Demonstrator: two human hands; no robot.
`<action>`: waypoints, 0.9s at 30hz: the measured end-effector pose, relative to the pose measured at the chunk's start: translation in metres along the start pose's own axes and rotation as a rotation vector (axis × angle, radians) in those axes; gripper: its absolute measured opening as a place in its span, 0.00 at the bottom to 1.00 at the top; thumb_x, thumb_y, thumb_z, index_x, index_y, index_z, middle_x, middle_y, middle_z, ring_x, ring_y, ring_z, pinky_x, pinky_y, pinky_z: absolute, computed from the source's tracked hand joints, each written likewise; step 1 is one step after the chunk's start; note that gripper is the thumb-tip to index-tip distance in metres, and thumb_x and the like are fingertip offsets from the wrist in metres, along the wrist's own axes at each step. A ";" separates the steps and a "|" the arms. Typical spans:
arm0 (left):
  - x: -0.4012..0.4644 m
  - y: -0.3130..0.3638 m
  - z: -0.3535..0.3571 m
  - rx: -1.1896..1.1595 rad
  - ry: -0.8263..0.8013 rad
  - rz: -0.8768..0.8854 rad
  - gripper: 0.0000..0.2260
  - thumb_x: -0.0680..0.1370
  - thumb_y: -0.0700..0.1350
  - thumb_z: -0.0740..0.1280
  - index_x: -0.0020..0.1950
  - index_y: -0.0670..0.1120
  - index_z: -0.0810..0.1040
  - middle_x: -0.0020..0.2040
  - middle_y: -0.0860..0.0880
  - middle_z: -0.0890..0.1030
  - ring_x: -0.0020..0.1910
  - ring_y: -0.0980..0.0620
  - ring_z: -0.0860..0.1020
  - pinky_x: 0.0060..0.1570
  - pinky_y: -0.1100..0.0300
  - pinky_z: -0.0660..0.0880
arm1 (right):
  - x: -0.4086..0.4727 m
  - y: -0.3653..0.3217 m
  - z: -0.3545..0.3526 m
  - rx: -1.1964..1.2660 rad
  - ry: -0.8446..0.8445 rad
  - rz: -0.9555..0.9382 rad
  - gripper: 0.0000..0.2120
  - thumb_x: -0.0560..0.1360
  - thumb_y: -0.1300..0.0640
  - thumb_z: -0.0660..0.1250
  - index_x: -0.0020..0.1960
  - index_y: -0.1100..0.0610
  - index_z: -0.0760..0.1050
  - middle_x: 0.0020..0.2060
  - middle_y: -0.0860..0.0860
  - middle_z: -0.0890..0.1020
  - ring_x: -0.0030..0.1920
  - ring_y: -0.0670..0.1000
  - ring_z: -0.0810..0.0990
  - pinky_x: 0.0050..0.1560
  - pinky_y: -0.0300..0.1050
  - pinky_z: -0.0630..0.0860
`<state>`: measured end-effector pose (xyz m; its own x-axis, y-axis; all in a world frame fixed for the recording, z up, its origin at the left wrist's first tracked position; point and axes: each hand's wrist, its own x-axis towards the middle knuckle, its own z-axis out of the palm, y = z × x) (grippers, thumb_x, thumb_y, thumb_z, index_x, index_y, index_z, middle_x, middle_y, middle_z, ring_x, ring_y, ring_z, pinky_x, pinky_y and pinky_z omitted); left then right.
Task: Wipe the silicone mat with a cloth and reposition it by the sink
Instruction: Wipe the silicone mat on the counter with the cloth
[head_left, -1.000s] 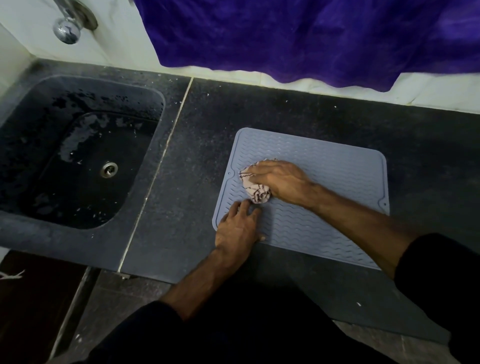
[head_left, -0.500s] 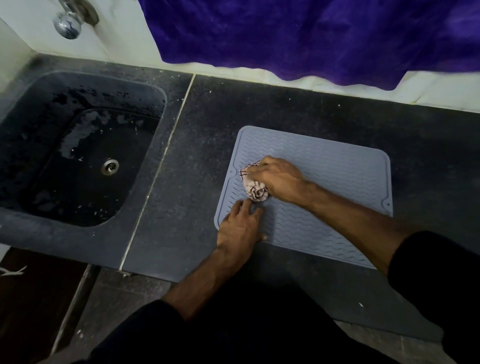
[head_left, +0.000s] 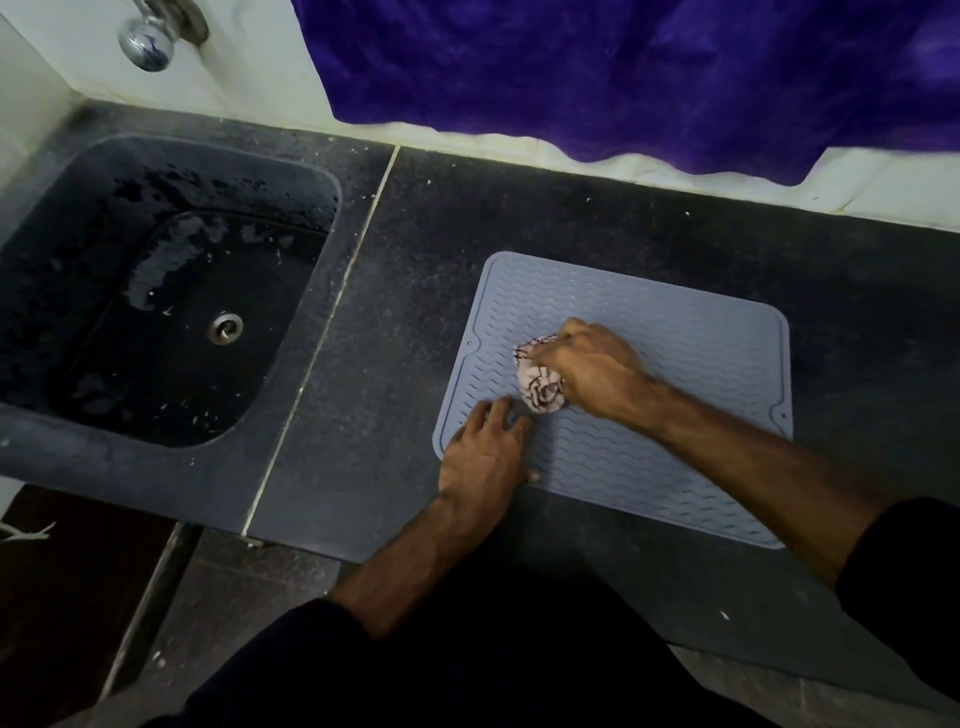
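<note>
A grey-blue silicone mat with wavy ridges lies flat on the dark counter, to the right of the sink. My right hand grips a bunched pale cloth with dark lines and presses it onto the mat's left part. My left hand lies flat with straight fingers on the mat's near left corner, holding it down. The cloth is partly hidden under my right hand's fingers.
A dark sunken sink with a metal drain takes up the left of the counter. A chrome tap sticks out of the wall above it. A purple fabric hangs along the back wall.
My right hand has shifted the cloth a little toward the mat's middle. The left hand stays on the near left corner. The mat has not moved.
</note>
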<state>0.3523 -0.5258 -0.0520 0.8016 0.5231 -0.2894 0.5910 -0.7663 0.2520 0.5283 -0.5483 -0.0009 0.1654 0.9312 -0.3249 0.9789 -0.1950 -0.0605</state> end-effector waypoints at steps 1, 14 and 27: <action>0.000 0.000 -0.001 0.001 -0.015 0.007 0.35 0.73 0.54 0.71 0.76 0.52 0.60 0.77 0.48 0.55 0.75 0.45 0.54 0.67 0.47 0.67 | 0.001 0.003 -0.003 -0.002 -0.009 0.045 0.24 0.68 0.52 0.74 0.63 0.51 0.74 0.56 0.57 0.76 0.54 0.57 0.75 0.54 0.48 0.74; -0.005 0.001 -0.006 -0.013 -0.013 0.014 0.32 0.74 0.54 0.70 0.75 0.51 0.61 0.77 0.47 0.55 0.75 0.45 0.54 0.67 0.46 0.66 | 0.004 0.021 0.005 0.114 0.026 0.027 0.27 0.68 0.55 0.75 0.65 0.47 0.74 0.54 0.54 0.76 0.52 0.55 0.76 0.53 0.49 0.76; -0.004 0.001 -0.003 -0.023 0.015 0.002 0.31 0.74 0.55 0.69 0.74 0.52 0.63 0.75 0.48 0.57 0.75 0.46 0.55 0.67 0.48 0.66 | 0.031 -0.010 -0.001 0.106 -0.031 -0.156 0.18 0.70 0.53 0.71 0.59 0.46 0.77 0.53 0.54 0.77 0.52 0.56 0.77 0.51 0.50 0.76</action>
<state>0.3496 -0.5275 -0.0477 0.8040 0.5274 -0.2746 0.5912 -0.7588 0.2734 0.5238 -0.5170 -0.0096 0.0070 0.9432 -0.3321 0.9740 -0.0816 -0.2112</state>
